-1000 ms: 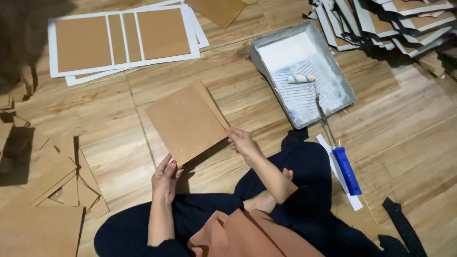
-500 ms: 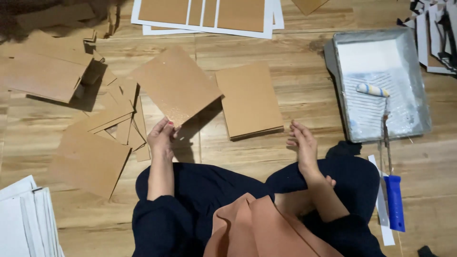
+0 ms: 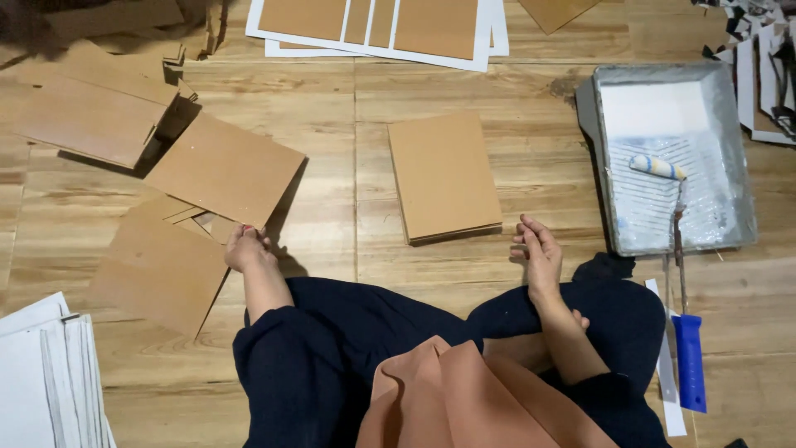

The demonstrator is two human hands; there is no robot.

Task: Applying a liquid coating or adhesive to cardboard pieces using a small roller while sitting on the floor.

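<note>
Pinching, seemingly, brown board (image 3: 225, 168): left hand (image 3: 247, 248).

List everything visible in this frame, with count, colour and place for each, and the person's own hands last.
Lifted board: one, brown, tilted, left of centre, its lower corner in the left hand.
Flat board stack: one, brown, floor centre.
Loose boards: several, brown, upper left and lower left, overlapping.
Mounted sheets: a few overlapping, white with brown panels, top centre.
Paint tray: one, grey with white paint, right.
Roller: one, yellow-and-white sleeve in the tray, blue handle on the floor.
White sheets: a stack, bottom left.
Card pile: black and white, top right; count unclear.
Floor: wooden planks.
Left hand: gripping the lifted board.
Right hand: open, empty, beside the flat board stack.
</note>
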